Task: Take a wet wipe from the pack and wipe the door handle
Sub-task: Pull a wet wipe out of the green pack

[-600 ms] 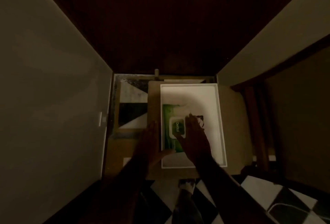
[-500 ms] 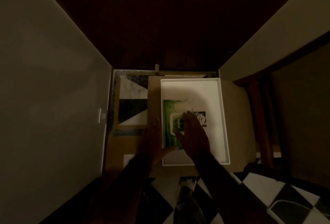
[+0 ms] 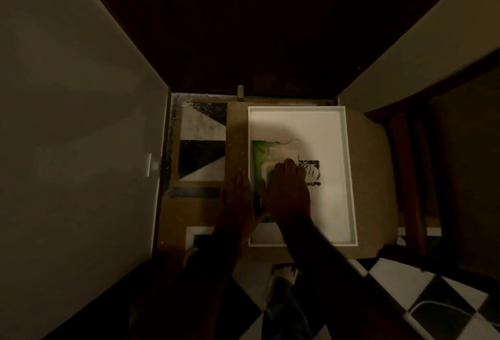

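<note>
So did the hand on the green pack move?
Yes. The right hand slid a bit toward the pack's left side, covering more of the white lid. It stays inside the white tray.

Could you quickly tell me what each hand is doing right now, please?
Left hand: open and flat, resting against the left side of the white tray, holding nothing.
Right hand: fingers laid over the green wipe pack; grip cannot be told.

- The wipe pack [image 3: 259, 157] is green with a white lid.
- The tray [image 3: 349, 177] is white, with a black print [image 3: 311, 170] inside.
- The floor [image 3: 400, 277] is black-and-white checks.
- The far door [image 3: 243, 28] is dark brown.
- The left wall [image 3: 67, 123] is pale grey.
</note>
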{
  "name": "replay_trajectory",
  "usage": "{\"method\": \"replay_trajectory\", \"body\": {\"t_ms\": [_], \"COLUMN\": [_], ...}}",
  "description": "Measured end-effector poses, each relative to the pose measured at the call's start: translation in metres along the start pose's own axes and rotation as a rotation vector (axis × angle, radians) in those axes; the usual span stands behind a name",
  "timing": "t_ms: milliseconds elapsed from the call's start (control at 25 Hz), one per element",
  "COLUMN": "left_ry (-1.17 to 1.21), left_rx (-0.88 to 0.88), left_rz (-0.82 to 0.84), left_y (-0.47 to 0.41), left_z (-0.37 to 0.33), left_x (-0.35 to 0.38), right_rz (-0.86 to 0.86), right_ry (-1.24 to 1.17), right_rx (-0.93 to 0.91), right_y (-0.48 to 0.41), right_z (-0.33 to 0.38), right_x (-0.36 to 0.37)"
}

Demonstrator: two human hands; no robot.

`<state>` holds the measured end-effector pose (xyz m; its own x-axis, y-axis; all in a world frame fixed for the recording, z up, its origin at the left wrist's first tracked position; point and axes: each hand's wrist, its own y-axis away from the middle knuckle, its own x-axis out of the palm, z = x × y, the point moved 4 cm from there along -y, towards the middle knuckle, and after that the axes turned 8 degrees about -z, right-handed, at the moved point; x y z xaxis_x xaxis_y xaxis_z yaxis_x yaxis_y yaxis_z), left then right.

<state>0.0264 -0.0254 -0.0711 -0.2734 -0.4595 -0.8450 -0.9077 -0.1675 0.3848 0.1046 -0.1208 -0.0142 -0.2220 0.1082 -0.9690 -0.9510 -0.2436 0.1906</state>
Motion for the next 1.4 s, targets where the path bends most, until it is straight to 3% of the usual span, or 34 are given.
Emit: {"method": "replay_trajectory", "body": {"t_ms": [120, 280, 400, 520, 680, 840, 920, 1080, 1160, 1280, 1400], "left_ry": [0.017, 0.089, -0.022, -0.157, -0.378, -0.327, -0.191, 0.536, 0.790, 1.043, 1.126], "left_rx": [-0.005, -0.036, 0.147, 0.311, 0.302, 0.208, 0.116, -0.371, -0.551, -0.605, -0.618], "left_rz": [0.017, 0.002, -0.190, -0.164, -0.058, -0.045, -0.036, -0.209, -0.239, -0.237, -0.260], "left_y": [-0.002, -0.004, -0.013, -0.029, -0.043, -0.053, -0.055, -0.047, -0.043, -0.042, -0.043], "left_z": [0.001, 0.000, -0.023, -0.050, -0.058, -0.068, -0.066, -0.033, -0.016, 0.001, 0.012], "left_x": [-0.001, -0.016, -0.044, -0.053, -0.047, -0.054, -0.060, -0.089, -0.104, -0.122, -0.131], "right_rz": [-0.048, -0.084, -0.160, -0.175, -0.167, -0.175, -0.195, -0.122, -0.058, -0.031, -0.013], "right_ry": [-0.217, -0.757, -0.774, -0.766, -0.828, -0.860, -0.876, -0.879, -0.718, -0.400, -0.193], "right_rx": [0.037, 0.329, 0.421, 0.479, 0.505, 0.492, 0.461, 0.329, 0.182, -0.034, -0.118], "right_y": [0.004, 0.018, 0.026, 0.025, 0.026, 0.028, 0.029, 0.034, 0.037, 0.044, 0.051], "right_z": [-0.009, -0.049, -0.069, -0.082, -0.089, -0.085, -0.079, -0.058, -0.040, -0.022, -0.016], "right_x": [-0.006, -0.025, -0.031, -0.023, -0.019, -0.019, -0.022, -0.025, -0.021, -0.008, -0.008]}}
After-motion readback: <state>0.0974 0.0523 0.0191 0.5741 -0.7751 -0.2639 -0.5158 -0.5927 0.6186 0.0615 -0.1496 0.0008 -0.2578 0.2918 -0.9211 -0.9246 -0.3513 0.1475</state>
